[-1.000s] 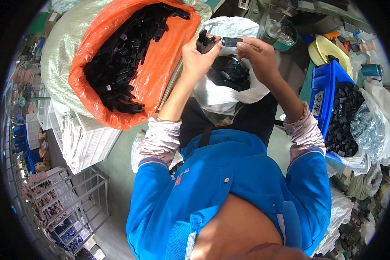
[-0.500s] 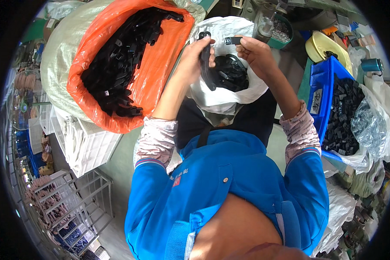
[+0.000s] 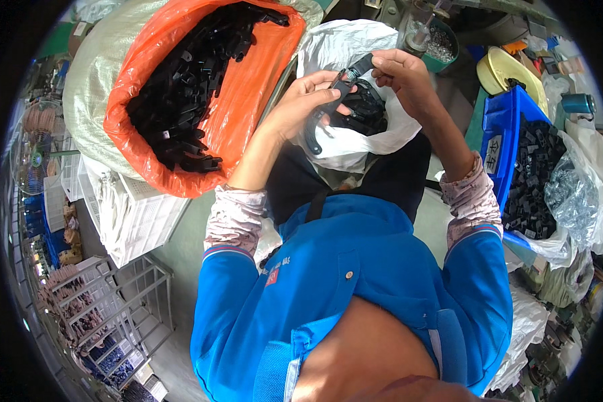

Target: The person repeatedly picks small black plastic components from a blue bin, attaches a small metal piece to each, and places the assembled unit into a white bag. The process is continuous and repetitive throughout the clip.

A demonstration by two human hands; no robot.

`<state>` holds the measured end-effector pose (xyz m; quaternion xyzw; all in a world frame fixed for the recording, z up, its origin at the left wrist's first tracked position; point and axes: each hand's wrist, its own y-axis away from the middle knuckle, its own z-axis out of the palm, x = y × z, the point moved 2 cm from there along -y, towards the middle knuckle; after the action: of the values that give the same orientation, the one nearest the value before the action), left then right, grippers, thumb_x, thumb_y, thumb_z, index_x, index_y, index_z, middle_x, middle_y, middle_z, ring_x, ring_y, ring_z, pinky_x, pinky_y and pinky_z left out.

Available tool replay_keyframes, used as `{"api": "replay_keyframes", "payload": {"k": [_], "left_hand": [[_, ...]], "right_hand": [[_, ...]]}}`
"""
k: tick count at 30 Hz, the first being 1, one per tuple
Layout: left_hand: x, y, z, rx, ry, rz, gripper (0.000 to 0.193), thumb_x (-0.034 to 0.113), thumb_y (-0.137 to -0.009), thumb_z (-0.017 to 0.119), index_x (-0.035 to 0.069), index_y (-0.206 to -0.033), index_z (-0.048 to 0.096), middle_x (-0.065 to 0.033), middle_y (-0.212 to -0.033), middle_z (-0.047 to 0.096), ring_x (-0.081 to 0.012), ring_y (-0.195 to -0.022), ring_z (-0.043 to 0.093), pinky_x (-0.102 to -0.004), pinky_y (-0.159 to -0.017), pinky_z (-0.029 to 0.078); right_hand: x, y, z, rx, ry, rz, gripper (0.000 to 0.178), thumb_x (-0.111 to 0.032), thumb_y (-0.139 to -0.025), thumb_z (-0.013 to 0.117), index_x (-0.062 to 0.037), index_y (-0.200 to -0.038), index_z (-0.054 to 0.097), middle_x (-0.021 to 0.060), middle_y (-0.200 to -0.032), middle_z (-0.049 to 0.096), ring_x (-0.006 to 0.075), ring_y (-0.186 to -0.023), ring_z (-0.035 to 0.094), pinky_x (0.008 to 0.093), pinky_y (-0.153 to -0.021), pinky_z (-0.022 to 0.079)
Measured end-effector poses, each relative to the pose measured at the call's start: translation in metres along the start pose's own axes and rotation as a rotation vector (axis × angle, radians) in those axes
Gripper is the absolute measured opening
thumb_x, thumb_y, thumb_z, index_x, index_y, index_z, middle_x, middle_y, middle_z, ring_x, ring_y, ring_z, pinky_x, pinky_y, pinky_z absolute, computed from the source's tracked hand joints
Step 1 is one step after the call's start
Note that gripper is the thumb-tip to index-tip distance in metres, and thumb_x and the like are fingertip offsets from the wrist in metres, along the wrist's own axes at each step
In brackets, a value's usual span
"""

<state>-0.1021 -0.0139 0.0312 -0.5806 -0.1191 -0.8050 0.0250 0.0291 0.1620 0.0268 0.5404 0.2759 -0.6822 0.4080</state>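
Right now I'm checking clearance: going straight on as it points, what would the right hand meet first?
Probably the long black part in the left hand, beyond the small black piece the right hand holds; depth is unclear.

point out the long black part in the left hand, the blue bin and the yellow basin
Long black part (image 3: 322, 110): head view, middle stretch
Blue bin (image 3: 504, 124): head view, side wall
Yellow basin (image 3: 496, 70): head view, inner wall
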Motion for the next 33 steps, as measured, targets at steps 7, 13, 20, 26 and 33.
{"api": "replay_keyframes", "payload": {"k": [7, 13, 20, 26, 33], "left_hand": [[-0.003, -0.003, 0.007, -0.055, 0.041, 0.017, 0.036, 0.015, -0.089, 0.057, 0.001, -0.121, 0.052, -0.0121, -0.113, 0.063, -0.0132, -0.080, 0.065, -0.0177, -0.049, 0.047], [-0.006, -0.008, 0.010, -0.067, 0.082, 0.040, 0.032, 0.016, -0.090, 0.058, 0.000, -0.116, 0.052, -0.0130, -0.113, 0.062, -0.0141, -0.081, 0.065, -0.0182, -0.049, 0.048], [-0.007, -0.019, 0.022, 0.088, -0.007, 0.121, 0.036, 0.011, -0.087, 0.064, -0.002, -0.114, 0.045, -0.0152, -0.098, 0.064, -0.0170, -0.077, 0.065, -0.0225, -0.052, 0.051], [-0.010, -0.029, 0.044, 0.224, -0.221, 0.372, 0.033, 0.008, -0.080, 0.072, 0.000, -0.102, 0.048, -0.0085, -0.085, 0.064, -0.0076, -0.067, 0.058, -0.0211, -0.054, 0.050], [-0.019, -0.033, 0.075, 0.301, -0.208, 0.468, 0.019, 0.002, -0.084, 0.066, 0.001, -0.094, 0.050, -0.0074, -0.081, 0.066, -0.0059, -0.062, 0.057, -0.0184, -0.046, 0.043]], "right_hand": [[-0.009, 0.003, -0.002, -0.042, 0.135, -0.039, 0.033, -0.020, -0.080, 0.070, 0.0029, -0.101, 0.061, 0.0084, -0.085, 0.064, 0.0133, -0.075, 0.058, 0.0251, -0.065, 0.046], [-0.006, 0.005, -0.002, -0.085, 0.142, -0.028, 0.025, -0.014, -0.084, 0.067, 0.0013, -0.103, 0.061, 0.0059, -0.081, 0.063, 0.0102, -0.070, 0.057, 0.0225, -0.066, 0.045], [-0.004, 0.016, 0.009, -0.156, 0.213, -0.033, 0.022, -0.014, -0.089, 0.061, 0.0001, -0.105, 0.061, 0.0042, -0.087, 0.063, 0.0100, -0.079, 0.059, 0.0235, -0.068, 0.046], [-0.029, 0.038, -0.006, -0.154, 0.210, -0.108, 0.019, -0.009, -0.090, 0.057, 0.0001, -0.106, 0.061, 0.0072, -0.097, 0.062, 0.0118, -0.088, 0.059, 0.0270, -0.080, 0.049], [-0.049, 0.072, -0.021, -0.120, 0.199, -0.026, 0.030, -0.011, -0.089, 0.060, -0.0014, -0.118, 0.059, 0.0056, -0.100, 0.064, 0.0107, -0.090, 0.060, 0.0267, -0.085, 0.047]]}}
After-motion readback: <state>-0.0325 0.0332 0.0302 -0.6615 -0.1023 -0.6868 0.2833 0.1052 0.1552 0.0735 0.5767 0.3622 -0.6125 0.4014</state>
